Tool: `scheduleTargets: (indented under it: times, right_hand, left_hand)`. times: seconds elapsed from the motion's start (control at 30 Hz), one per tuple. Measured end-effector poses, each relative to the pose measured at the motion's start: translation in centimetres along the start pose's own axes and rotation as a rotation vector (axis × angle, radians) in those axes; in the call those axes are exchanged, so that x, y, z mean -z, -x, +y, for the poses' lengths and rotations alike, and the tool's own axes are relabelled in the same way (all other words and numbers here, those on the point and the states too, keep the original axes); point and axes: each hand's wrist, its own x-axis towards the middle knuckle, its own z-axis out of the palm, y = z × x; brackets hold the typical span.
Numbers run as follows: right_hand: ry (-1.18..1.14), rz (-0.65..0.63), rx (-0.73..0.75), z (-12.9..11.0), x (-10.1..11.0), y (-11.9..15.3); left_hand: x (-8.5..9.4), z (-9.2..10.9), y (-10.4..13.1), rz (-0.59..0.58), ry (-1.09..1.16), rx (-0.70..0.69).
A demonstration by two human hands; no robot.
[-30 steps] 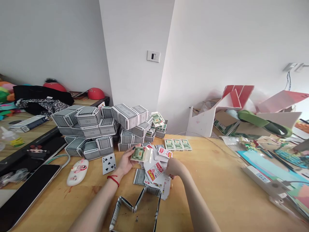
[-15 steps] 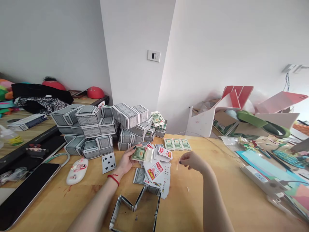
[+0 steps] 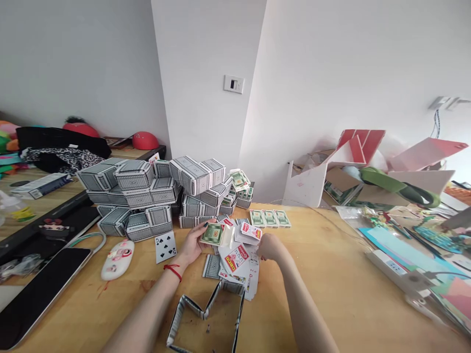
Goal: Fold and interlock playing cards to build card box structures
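Observation:
My left hand [image 3: 191,246] is closed round a green playing card box [image 3: 212,234], whose pale end points to the right. Beside it lies a heap of loose playing cards [image 3: 253,275], face up and face down, with red-and-yellow printed cards [image 3: 236,258] on top. A small stack of cards [image 3: 251,232] rests at the heap's back. My right hand [image 3: 271,246] is closed at the heap's right edge, its fingertips mostly hidden; what they pinch I cannot make out. A notched frame of folded cards [image 3: 177,321] stands near the front edge.
Blocks built from cards [image 3: 138,198] are piled behind my left hand. Three green card boxes [image 3: 270,218] lie in a row further back. At left are a white mouse [image 3: 117,261], a five of spades [image 3: 166,247] and a phone [image 3: 44,289]; a power strip [image 3: 401,274] lies right.
My right hand has moved left from the bare tabletop to the edge of the card heap; a thin clear strip seen at its fingers before is out of sight. My left hand keeps the box still.

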Motion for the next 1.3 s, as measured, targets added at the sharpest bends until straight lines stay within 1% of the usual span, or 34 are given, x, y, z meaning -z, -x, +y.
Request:
scheduleTargets:
  times: [0.17, 0.27, 0.33, 0.4, 0.43, 0.5, 0.53, 0.6, 0.63, 0.67, 0.7, 0.73, 0.77, 0.83, 0.9, 1.0, 1.07, 1.17, 1.23, 1.3]
  right_hand:
    - [-0.256, 0.005, 0.045, 2.2, 3.5, 0.4]
    - [-0.429, 0.019, 0.117, 2.0, 4.6, 1.3]
    - [-0.621, -0.017, 0.244, 1.2, 5.0, 2.1]
    - [-0.831, -0.060, 0.399, 0.0, 5.0, 2.9]
    - [-0.912, -0.050, 0.457, -0.7, 4.8, 3.4]
    - [-1.043, 0.065, 0.520, -2.1, 4.1, 4.0]
    - [-1.092, 0.141, 0.528, -2.8, 3.6, 4.1]
    - [-1.144, 0.227, 0.529, -4.1, 2.2, 4.2]
    - [-1.153, 0.220, 0.544, -4.7, 1.4, 4.1]
    - [-1.138, 0.173, 0.566, -5.2, 0.6, 3.9]
    - [-1.091, 0.122, 0.582, -5.6, -0.3, 3.7]
    - [-1.016, 0.098, 0.585, -6.0, -1.1, 3.5]
    - [-0.920, 0.129, 0.575, -6.2, -1.8, 3.3]
    - [-0.703, 0.259, 0.549, -6.4, -2.9, 3.0]
    - [-0.515, 0.371, 0.532, -6.4, -3.6, 2.8]
    - [-0.347, 0.436, 0.500, -6.2, -3.8, 2.8]
    - [-0.347, 0.421, 0.449, -6.1, -3.8, 2.6]
    - [-0.499, 0.350, 0.388, -6.0, -3.7, 2.4]
    - [-0.573, 0.333, 0.384, -6.1, -3.6, 2.3]
    - [-0.570, 0.336, 0.390, -6.2, -3.7, 2.5]
  left_hand:
    - [0.1, -0.3, -0.3, -0.017, 0.002, 0.008]
    - [0.1, -0.3, -0.4, -0.020, 0.003, 0.017]
    - [0.0, -0.3, -0.3, -0.025, 0.007, 0.032]
    - [-0.1, -0.3, -0.3, -0.031, 0.014, 0.049]
    - [-0.1, -0.3, -0.3, -0.034, 0.018, 0.054]
    - [-0.2, -0.3, -0.2, -0.039, 0.022, 0.057]
    - [-0.2, -0.4, -0.2, -0.039, 0.022, 0.058]
    - [-0.3, -0.4, -0.1, -0.041, 0.022, 0.062]
    - [-0.3, -0.5, -0.1, -0.041, 0.021, 0.064]
    - [-0.3, -0.5, -0.1, -0.043, 0.019, 0.066]
    - [-0.3, -0.5, 0.0, -0.043, 0.017, 0.066]
    - [-0.3, -0.4, 0.0, -0.041, 0.016, 0.063]
    - [-0.3, -0.4, 0.0, -0.039, 0.015, 0.059]
    - [-0.3, -0.3, 0.0, -0.030, 0.010, 0.046]
    - [-0.3, -0.3, 0.0, -0.020, -0.007, 0.025]
    - [-0.3, -0.3, 0.0, -0.011, -0.038, 0.003]
    - [-0.3, -0.3, 0.0, -0.010, -0.039, 0.007]
    - [-0.3, -0.3, 0.1, -0.026, -0.006, 0.024]
    - [-0.3, -0.3, 0.2, -0.037, 0.011, 0.028]
    - [-0.4, -0.3, 0.2, -0.047, 0.001, 0.034]
